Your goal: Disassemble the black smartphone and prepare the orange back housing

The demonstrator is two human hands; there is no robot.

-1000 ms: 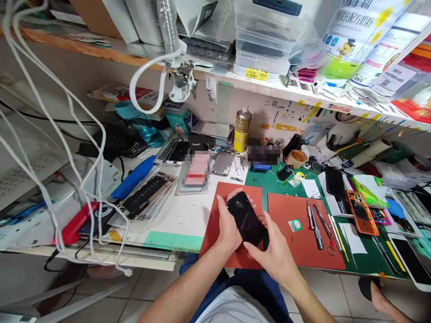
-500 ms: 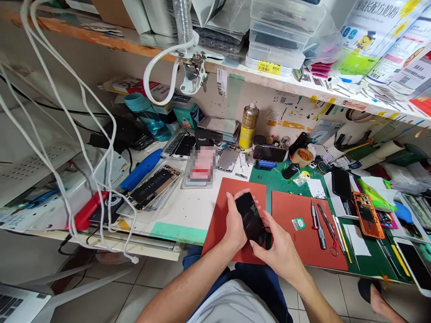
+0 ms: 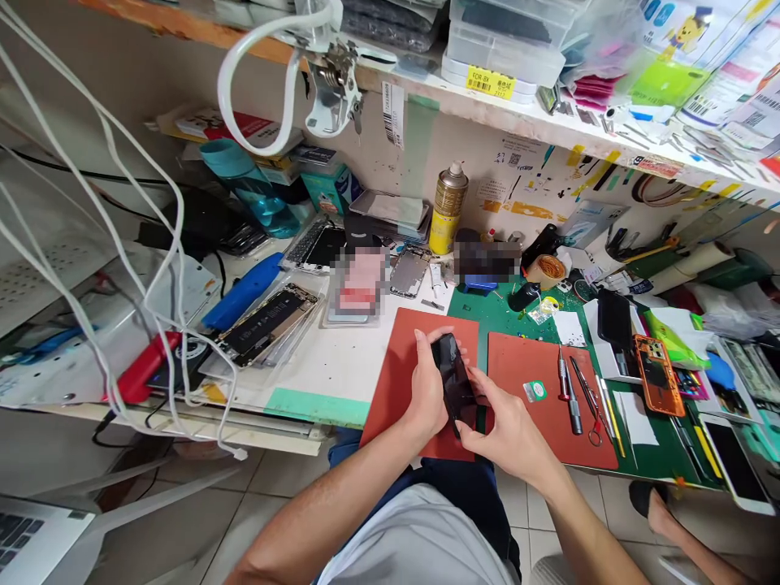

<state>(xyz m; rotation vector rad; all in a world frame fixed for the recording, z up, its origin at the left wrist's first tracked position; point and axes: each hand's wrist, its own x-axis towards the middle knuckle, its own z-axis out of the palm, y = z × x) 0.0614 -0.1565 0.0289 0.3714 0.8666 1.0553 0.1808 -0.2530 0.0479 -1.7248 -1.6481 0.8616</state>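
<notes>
A black phone [image 3: 454,378] is held between both hands above the left red-brown mat [image 3: 399,357], its dark glossy face turned up. My left hand [image 3: 430,390] wraps round its left side and top, with fingertips showing past the far edge. At its lower right side, my right hand [image 3: 496,418] grips the phone between thumb and fingers. A small dark piece, too hidden to make out, shows by the right fingers. On the right mat [image 3: 517,357] lie a green and white packet [image 3: 535,391], a screwdriver [image 3: 574,406] and tweezers [image 3: 586,386].
An orange phone frame [image 3: 658,375] and a white phone [image 3: 736,463] lie at the right. Behind the mats stands a yellow spray can [image 3: 448,210]. White cables [image 3: 174,244] hang at the left, and a shelf [image 3: 487,122] spans above. A person's foot [image 3: 649,497] shows below.
The view has shifted, with the shelf now higher in the frame. Both hands still hold the phone, which is turned slightly, and the small dark piece beside it shows less.
</notes>
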